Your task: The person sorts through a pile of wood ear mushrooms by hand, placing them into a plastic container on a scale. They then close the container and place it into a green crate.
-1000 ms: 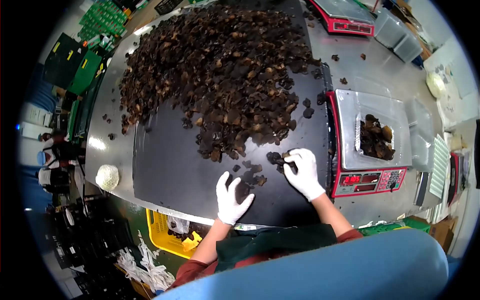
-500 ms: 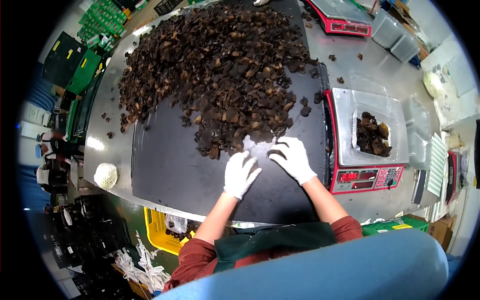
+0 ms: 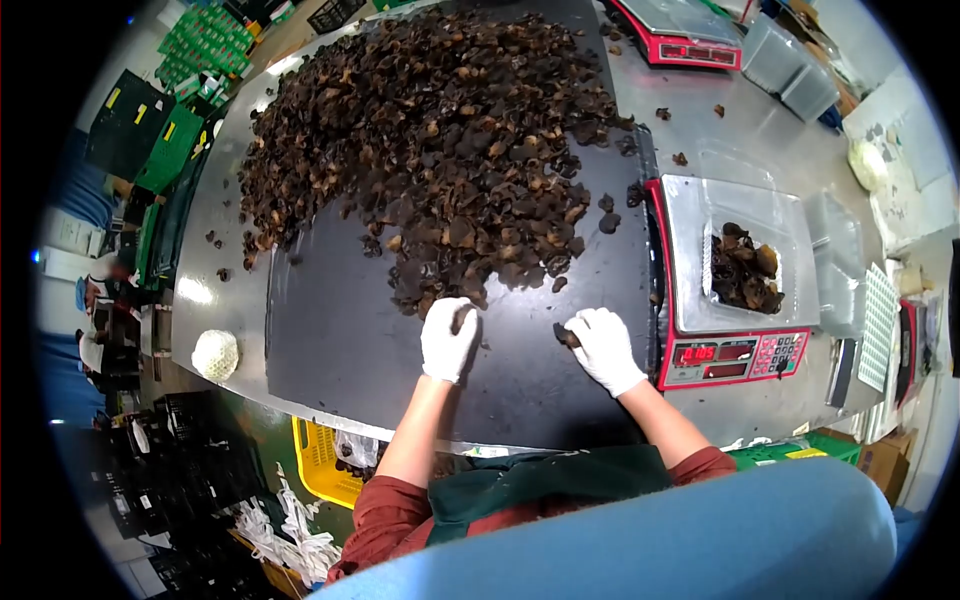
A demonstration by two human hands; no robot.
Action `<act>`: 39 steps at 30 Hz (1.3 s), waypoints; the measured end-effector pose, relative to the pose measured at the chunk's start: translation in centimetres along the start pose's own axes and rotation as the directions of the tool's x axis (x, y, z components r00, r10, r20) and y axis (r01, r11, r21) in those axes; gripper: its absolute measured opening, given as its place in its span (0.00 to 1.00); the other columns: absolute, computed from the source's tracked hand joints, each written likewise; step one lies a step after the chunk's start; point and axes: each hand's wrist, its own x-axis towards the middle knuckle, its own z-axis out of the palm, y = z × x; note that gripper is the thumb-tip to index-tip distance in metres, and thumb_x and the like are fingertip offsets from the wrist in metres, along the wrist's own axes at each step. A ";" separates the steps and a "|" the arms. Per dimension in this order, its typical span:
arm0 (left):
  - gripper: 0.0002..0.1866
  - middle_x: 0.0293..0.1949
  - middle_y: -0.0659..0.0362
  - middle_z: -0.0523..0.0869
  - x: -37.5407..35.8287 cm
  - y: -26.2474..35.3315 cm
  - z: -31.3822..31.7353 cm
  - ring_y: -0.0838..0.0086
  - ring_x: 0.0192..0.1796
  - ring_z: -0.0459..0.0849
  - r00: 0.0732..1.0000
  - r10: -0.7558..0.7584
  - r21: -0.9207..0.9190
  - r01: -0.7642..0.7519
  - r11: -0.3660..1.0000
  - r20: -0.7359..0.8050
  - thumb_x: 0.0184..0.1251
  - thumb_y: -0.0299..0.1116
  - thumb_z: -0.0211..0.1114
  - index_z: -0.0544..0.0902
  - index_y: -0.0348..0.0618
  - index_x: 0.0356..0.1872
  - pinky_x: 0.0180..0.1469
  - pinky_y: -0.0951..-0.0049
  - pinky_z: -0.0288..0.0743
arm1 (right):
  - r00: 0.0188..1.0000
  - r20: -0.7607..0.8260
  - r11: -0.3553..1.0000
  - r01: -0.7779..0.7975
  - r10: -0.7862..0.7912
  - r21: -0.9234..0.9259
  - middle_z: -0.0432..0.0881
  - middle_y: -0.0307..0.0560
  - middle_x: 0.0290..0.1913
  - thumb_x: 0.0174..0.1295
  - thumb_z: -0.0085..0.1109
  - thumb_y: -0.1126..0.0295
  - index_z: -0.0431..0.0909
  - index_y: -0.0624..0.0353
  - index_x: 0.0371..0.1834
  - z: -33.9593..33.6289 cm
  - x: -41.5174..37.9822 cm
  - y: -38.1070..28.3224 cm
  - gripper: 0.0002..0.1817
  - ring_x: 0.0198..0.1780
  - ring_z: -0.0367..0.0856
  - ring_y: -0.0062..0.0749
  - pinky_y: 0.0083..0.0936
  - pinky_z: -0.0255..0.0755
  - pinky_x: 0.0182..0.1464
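A broad heap of dark brown wood ear mushrooms (image 3: 430, 140) covers the far part of a black mat (image 3: 330, 340). My left hand (image 3: 447, 340), in a white glove, is closed on a piece of wood ear mushroom (image 3: 460, 320) at the near edge of the heap. Farther right, my gloved right hand (image 3: 604, 350) pinches another dark mushroom piece (image 3: 567, 336) over the bare mat. A clear plastic tray of mushrooms (image 3: 745, 270) rests on a red digital scale (image 3: 690, 365) to the right of the mat.
Clear empty trays (image 3: 835, 260) stand beyond the scale, and a second red scale (image 3: 690, 50) sits at the far right. A white foam net ball (image 3: 214, 355) lies on the metal table's left side. Below the edge is a yellow crate (image 3: 325, 465).
My hands have moved apart, the left one to the left and the right one slightly right and down. Dark mushroom pieces now show in both.
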 end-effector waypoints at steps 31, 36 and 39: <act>0.20 0.54 0.47 0.80 6.3 12.1 3.4 0.55 0.53 0.79 0.510 0.147 -0.290 0.677 -0.677 0.847 0.72 0.49 0.54 0.84 0.44 0.46 0.39 0.65 0.86 | 0.560 -0.606 0.824 -0.342 0.565 0.451 0.79 0.50 0.56 0.59 0.65 0.71 0.77 0.61 0.57 -23.9 -4.7 10.4 0.21 0.59 0.77 0.37 0.30 0.68 0.62; 0.19 0.52 0.46 0.80 10.6 19.3 7.0 0.54 0.57 0.77 0.502 0.010 -0.448 0.780 -0.438 0.865 0.70 0.48 0.57 0.84 0.42 0.42 0.44 0.61 0.83 | 0.462 -0.493 0.665 -0.372 0.738 0.647 0.81 0.48 0.53 0.64 0.60 0.75 0.77 0.62 0.57 -22.3 -7.4 12.2 0.17 0.55 0.79 0.29 0.25 0.71 0.59; 0.18 0.47 0.47 0.82 13.0 24.0 9.8 0.54 0.52 0.80 0.525 -0.009 -0.491 0.788 -0.371 0.851 0.67 0.47 0.62 0.82 0.41 0.42 0.43 0.62 0.82 | 0.468 -0.460 0.632 -0.327 0.754 0.703 0.82 0.47 0.52 0.65 0.58 0.76 0.76 0.63 0.57 -21.9 -8.5 12.0 0.17 0.54 0.79 0.27 0.23 0.71 0.58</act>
